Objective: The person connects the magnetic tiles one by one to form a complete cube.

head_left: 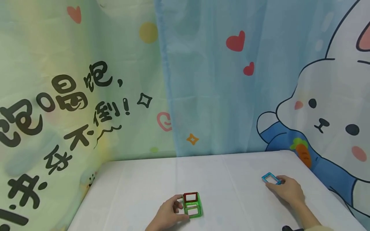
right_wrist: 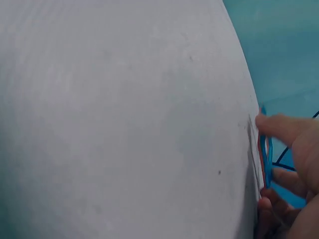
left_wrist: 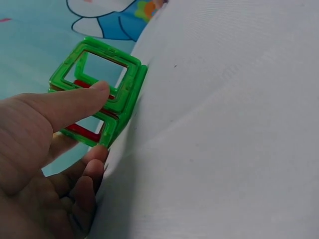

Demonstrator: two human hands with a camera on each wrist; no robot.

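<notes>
Near the table's front middle, my left hand holds a small box-like build of green and red magnetic tiles by its left side. In the left wrist view the thumb presses across a green square frame, and red edges show behind it. Further right, my right hand pinches a blue magnetic tile with an open middle, thumb and fingers at its right edge. The right wrist view shows that blue tile nearly edge-on, with a thin orange-red strip along it close over the table.
A white cloth covers the table. Behind it hangs a printed curtain with hearts, lettering and a rabbit; it meets the table's back and side edges. A small black object shows at the bottom by the right forearm.
</notes>
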